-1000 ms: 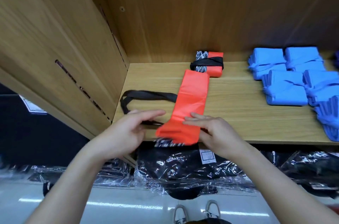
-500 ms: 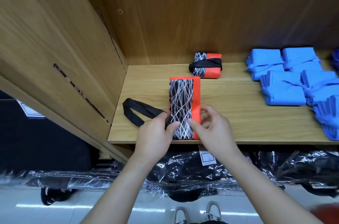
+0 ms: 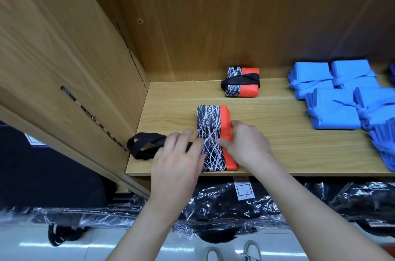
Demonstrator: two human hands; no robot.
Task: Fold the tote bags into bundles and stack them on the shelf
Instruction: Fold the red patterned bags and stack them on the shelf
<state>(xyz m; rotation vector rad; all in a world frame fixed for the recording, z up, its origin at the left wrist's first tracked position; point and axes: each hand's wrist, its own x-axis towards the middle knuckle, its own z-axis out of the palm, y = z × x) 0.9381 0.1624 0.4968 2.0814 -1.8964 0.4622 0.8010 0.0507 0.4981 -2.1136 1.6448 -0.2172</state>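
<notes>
Folded tote bag (image 3: 210, 138) lies on the shelf (image 3: 288, 153), in front of the tied bundle (image 3: 240, 82); right hand (image 3: 245, 145) pinches its orange edge; left hand (image 3: 177, 160) covers the opposite edge, grip indeterminate; fabric judged light, limp, slippery; best held across the folds.

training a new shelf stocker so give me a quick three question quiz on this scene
1. True or false: the finished bundle at the back of the shelf is tied round with a black strap.
2. Where do the black handles of the half-folded tote bag lie? A) to its left B) to its right C) on the finished bundle
3. Which of the hands grips the bag's orange edge?
Key: 1 true; 2 A; 3 the right hand.
</notes>
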